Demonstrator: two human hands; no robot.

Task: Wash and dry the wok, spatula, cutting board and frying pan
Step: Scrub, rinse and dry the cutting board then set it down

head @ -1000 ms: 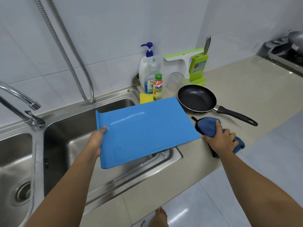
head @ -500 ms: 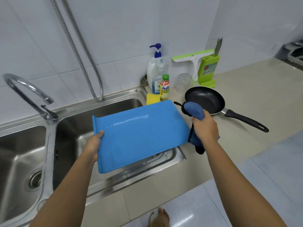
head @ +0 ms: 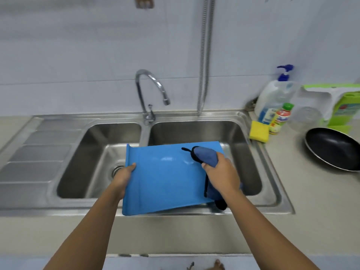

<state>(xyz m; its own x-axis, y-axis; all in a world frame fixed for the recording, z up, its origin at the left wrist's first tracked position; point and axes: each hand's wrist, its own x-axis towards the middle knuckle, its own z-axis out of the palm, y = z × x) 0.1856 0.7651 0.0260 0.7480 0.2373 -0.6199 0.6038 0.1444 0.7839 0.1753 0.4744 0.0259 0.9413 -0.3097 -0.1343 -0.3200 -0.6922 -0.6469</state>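
We were at the drying step for the cutting board (head: 165, 182). It lay tilted over the sink (head: 272, 191), which is set into the worktop (head: 311, 211), spanning the divider between the basins. Its near edge was at the sink's front rim, close to the worktop's front edge; we could not tell whether it rested there. The frying pan (head: 335, 151) sat on the worktop toward the right edge, apart from the board. Our right grip (head: 222, 176) was closed around the blue cloth (head: 207, 156), pressing it to the board's right half. Our left grip (head: 122, 176) clasped the board's left edge, thumb on top. We judged the next move to be wiping strokes across the face toward the left, with the board held steady, and then a flip.

Half a second earlier the cloth had hung off the board's right edge, beside the pan. It now lay on the face, and the board had shifted left over the sink.
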